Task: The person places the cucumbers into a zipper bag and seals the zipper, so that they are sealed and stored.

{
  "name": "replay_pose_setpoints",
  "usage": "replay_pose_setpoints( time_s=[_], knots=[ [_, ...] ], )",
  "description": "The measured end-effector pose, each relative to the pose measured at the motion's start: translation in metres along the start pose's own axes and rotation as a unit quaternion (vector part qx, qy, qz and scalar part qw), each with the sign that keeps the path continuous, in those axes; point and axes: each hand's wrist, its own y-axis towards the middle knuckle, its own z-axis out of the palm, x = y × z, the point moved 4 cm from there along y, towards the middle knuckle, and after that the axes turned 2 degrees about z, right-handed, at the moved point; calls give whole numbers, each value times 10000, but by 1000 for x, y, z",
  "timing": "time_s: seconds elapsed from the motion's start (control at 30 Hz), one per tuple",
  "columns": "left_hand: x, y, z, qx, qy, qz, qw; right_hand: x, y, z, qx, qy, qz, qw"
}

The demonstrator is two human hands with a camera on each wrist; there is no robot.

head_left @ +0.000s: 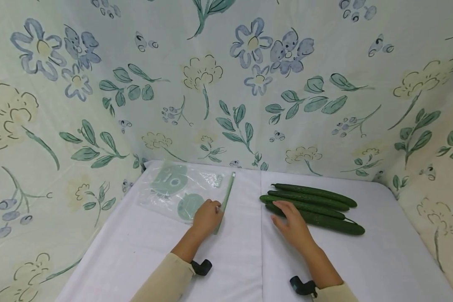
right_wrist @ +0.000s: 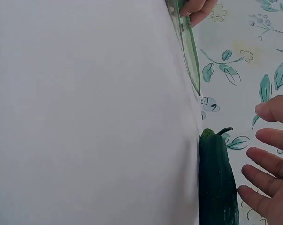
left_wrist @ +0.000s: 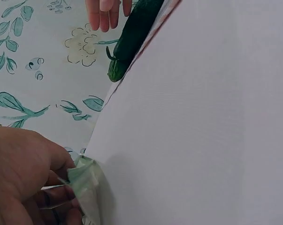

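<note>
Backing the white-clothed table (head_left: 241, 264) under the cucumbers (head_left: 313, 201), floral fabric (head_left: 226, 94) hangs.

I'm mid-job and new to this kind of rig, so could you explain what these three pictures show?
There's no machine: just a person's bare left hand and right hand. The wide picture comes from a head-worn camera looking down; the others come from small black cameras, one per wrist. On the white cloth lie a clear printed bag and several cucumbers. The left hand grips the bag's green edge; the right, fingers spread, is by the cucumbers, holding nothing.
</note>
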Motion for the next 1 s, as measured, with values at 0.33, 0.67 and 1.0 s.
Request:
replay_pose_setpoints(
  time_s=[0.33,0.67,1.0],
  knots=[
    [-9,-1,-9,-344,-760,50,9965,13,3,11,145,223,-12,9996],
    [-35,-9,-24,-516,-1191,396,9908,30,9,32,486,563,90,9972],
    [-54,-19,-26,-271,-1375,511,9888,53,15,51,703,962,261,9925]
  ],
)
